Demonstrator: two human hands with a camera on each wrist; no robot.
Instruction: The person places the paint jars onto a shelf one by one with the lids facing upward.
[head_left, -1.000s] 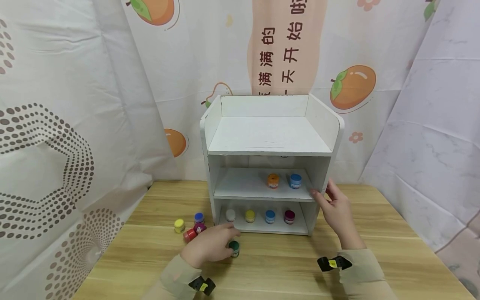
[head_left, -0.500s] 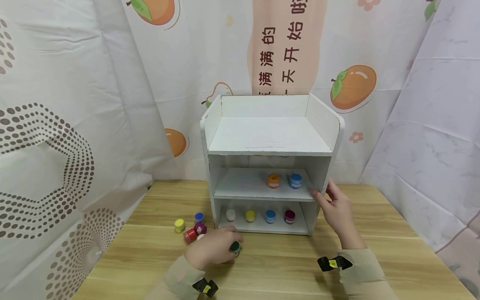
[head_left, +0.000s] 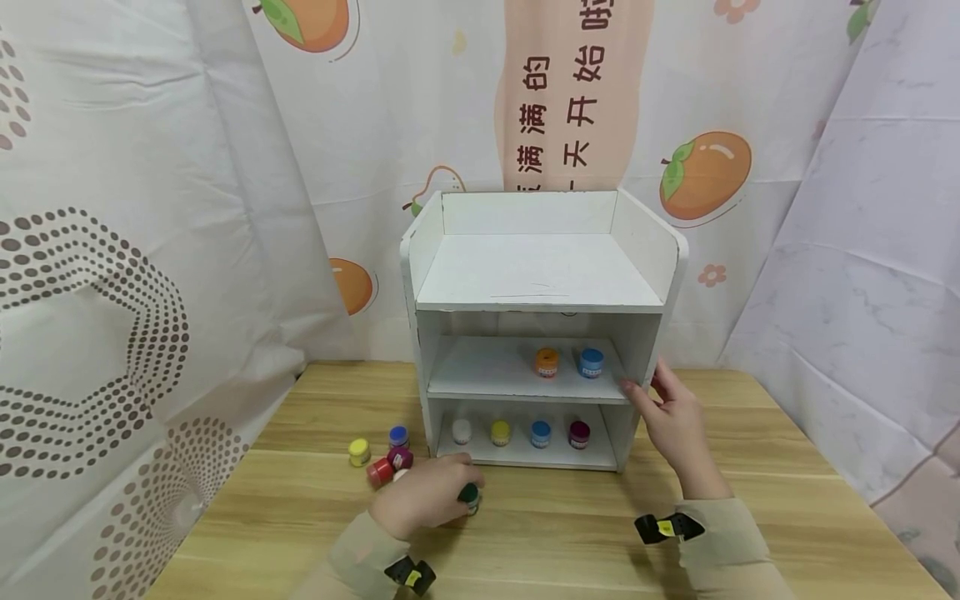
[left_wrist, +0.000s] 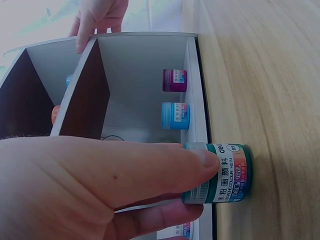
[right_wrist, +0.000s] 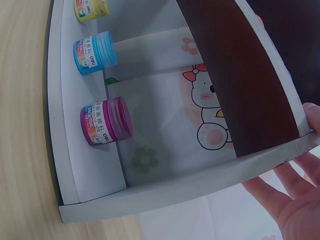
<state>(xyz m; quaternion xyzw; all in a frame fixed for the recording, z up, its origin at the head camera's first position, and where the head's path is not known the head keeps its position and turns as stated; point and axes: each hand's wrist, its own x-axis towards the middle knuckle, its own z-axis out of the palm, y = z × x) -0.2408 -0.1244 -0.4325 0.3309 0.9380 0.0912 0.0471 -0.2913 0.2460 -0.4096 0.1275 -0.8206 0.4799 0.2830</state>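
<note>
My left hand (head_left: 422, 497) pinches a small green paint jar (head_left: 469, 497) between thumb and fingers, low over the table in front of the shelf unit. Up close in the left wrist view, the thumb lies across the clear lid of the jar (left_wrist: 232, 172), whose label faces the camera. My right hand (head_left: 671, 421) grips the right side panel of the white shelf unit (head_left: 540, 267), thumb at the front edge and fingers behind the panel. On the bottom shelf stand white (head_left: 462, 431), yellow (head_left: 500, 432), blue (head_left: 540, 434) and purple (head_left: 579, 434) jars in a row.
Orange (head_left: 547, 362) and blue (head_left: 591, 363) jars stand on the middle shelf. Left of the unit, yellow (head_left: 359, 452), blue (head_left: 398, 436), purple (head_left: 401, 457) and red (head_left: 380, 472) jars sit on the wooden table (head_left: 570, 550). A printed curtain (head_left: 360, 150) hangs behind.
My left hand has shifted slightly right, and its fingers have closed around the green paint jar. A whitish thing now shows behind that hand. My right hand stays on the side panel.
</note>
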